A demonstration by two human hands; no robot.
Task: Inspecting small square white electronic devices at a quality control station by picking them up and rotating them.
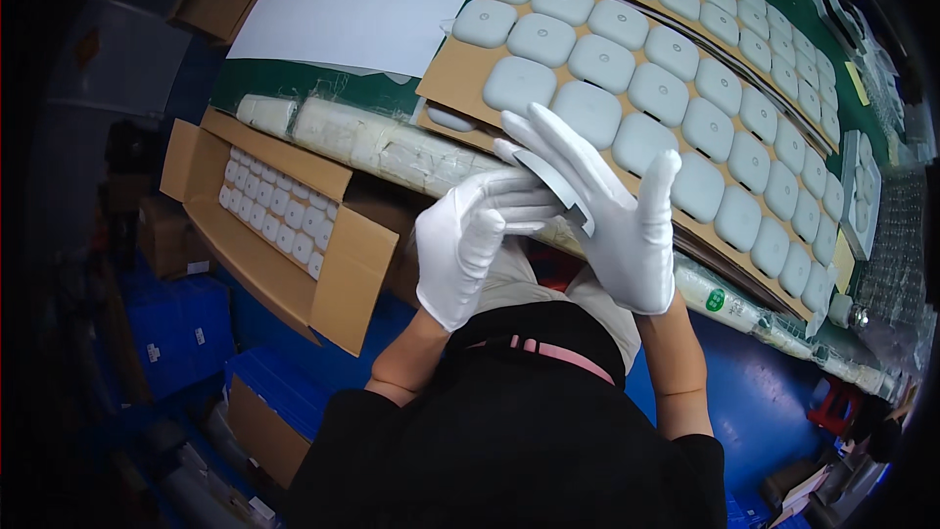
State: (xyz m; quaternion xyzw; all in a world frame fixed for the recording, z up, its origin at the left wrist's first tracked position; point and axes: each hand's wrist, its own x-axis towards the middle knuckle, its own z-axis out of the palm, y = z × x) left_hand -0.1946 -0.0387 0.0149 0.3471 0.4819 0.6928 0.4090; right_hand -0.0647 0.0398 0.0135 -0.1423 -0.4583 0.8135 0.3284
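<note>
White gloves cover both of my hands, raised in front of my waist at the near edge of the table. Between them a thin white rounded cover [550,179] is tilted nearly edge-on. My left hand [477,233] has its fingers curled and gripping this cover from the left. Against its other side lies my right hand [615,220], fingers stretched out and thumb raised apart. Just beyond the hands, rows of similar white rounded-square covers [599,61] lie on a brown cardboard sheet [457,69].
More covers fill a second cardboard sheet [636,2] farther back. A white sheet [357,20] lies on the green tabletop at far left. Plastic-wrapped padding [382,142] runs along the table's near edge. Left below it stands an open carton [338,279] with rows of small white pieces.
</note>
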